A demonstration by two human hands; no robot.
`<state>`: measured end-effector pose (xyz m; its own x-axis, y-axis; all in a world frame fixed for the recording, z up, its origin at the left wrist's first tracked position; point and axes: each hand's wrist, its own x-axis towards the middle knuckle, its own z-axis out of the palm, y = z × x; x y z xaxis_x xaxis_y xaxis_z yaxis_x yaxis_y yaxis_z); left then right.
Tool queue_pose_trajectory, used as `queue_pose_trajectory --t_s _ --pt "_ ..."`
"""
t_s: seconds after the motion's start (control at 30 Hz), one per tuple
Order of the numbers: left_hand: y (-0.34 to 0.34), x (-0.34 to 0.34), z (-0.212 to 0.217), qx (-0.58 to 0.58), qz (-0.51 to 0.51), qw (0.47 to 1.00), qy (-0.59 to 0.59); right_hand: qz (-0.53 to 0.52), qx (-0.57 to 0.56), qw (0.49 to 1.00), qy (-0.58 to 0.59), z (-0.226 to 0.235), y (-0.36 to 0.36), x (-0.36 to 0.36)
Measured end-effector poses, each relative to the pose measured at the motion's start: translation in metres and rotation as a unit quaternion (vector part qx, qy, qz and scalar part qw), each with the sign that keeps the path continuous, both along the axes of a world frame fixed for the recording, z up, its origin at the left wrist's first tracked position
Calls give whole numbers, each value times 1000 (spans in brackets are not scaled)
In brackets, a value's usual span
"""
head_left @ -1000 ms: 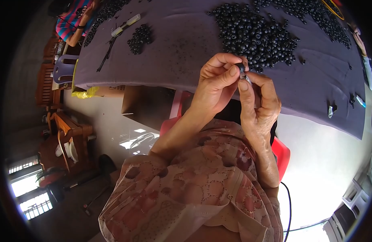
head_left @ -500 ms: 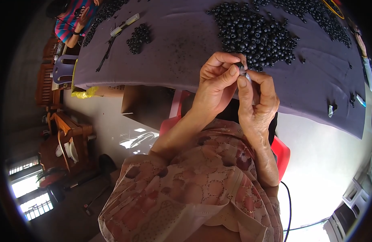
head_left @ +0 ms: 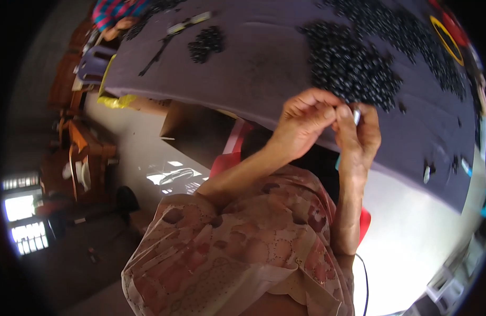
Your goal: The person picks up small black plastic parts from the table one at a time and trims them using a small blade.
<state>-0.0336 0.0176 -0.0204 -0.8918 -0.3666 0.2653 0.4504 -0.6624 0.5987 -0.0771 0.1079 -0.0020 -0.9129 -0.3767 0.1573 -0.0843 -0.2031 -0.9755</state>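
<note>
My left hand (head_left: 305, 120) and my right hand (head_left: 359, 132) meet fingertip to fingertip over the near edge of a table covered in dark purple cloth (head_left: 264, 68). Between them they pinch a small pale part (head_left: 356, 116); it is too small to tell its kind. Just beyond my hands lies a big heap of small black pieces (head_left: 353, 66). A smaller black pile (head_left: 206, 43) lies further left on the cloth.
Another person's striped sleeve and hand (head_left: 119, 13) show at the table's far left corner. A yellow ring (head_left: 447, 39) lies at the right end. A red chair (head_left: 230, 150) and a cardboard box (head_left: 182, 124) stand under the table. Wooden furniture (head_left: 77, 158) fills the left.
Both hands stay joined at the fingertips on the small part; the view has shifted slightly, and the fingers have worked a little closer together.
</note>
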Motion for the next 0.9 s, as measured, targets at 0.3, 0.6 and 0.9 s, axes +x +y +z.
queue_pose_trajectory --t_s 0.3,0.6,0.9 --pt "-57 28 -4 -124 113 968 -188 50 36 993 -104 -16 -16 9" --pt "-272 37 -36 -571 453 601 -328 34 34 986 -158 -51 -13 -9" --pt "-210 -35 -34 -716 369 557 -203 39 48 985 -163 -56 -18 -10"
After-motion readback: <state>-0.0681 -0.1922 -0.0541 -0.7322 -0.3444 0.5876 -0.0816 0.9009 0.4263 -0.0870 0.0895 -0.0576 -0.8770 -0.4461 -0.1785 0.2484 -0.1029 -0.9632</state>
